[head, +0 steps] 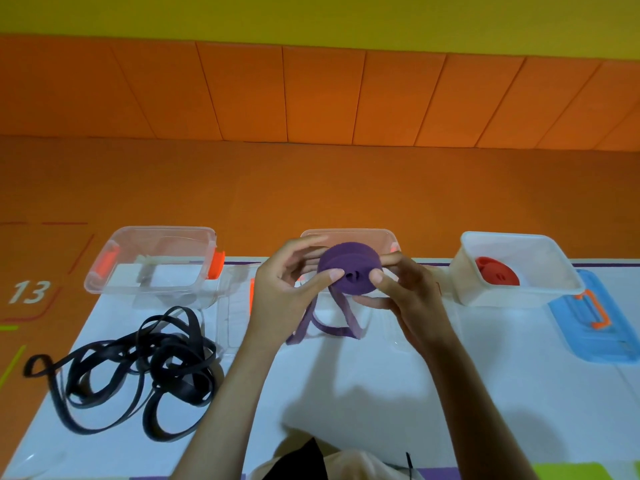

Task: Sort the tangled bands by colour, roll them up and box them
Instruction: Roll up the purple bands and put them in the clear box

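You are near the end of rolling the purple band: your left hand [291, 285] and right hand [403, 289] are both closed around the purple roll [349, 271], thumbs on its near face, held above the white mat just in front of the middle clear box [349, 233], with a short tail [325, 323] hanging onto the mat. Next, I judge, wind in that tail and lift the roll over the box's near rim. Left of the roll the tangled black band [138, 368] waits in open room; right of it, the red roll [497, 275] is boxed.

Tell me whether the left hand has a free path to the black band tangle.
Probably yes. The black band tangle lies uncovered on the table, nothing between it and the left hand, but that hand's grip is on the purple roll.
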The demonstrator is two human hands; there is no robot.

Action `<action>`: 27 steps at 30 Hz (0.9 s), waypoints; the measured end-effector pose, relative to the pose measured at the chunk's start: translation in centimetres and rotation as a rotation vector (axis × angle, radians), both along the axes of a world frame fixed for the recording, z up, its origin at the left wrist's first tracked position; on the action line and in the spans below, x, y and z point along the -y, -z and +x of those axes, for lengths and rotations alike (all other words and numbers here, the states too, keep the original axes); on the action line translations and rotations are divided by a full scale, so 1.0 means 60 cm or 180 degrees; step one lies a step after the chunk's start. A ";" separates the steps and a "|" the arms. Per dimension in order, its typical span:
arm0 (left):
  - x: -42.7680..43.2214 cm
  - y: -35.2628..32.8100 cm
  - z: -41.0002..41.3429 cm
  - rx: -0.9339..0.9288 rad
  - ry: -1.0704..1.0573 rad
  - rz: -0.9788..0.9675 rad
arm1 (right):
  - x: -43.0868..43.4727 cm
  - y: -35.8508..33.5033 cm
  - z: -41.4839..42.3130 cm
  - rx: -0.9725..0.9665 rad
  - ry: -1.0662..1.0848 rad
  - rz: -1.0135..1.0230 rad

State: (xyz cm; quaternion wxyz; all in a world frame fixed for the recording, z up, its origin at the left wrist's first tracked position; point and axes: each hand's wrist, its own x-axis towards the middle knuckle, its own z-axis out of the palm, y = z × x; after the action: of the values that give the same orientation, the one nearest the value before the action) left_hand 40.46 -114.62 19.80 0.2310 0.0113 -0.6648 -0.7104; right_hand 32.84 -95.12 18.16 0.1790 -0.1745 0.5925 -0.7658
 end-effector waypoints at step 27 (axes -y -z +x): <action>-0.003 0.017 -0.006 0.0097 0.0180 -0.0478 | -0.011 -0.028 -0.007 -0.0111 -0.0050 0.0071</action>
State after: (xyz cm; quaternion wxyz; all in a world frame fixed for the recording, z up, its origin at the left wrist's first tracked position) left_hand 40.12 -114.46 18.81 0.2008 -0.0140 -0.7196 -0.6645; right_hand 32.40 -94.44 19.86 0.1766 -0.1905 0.6027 -0.7545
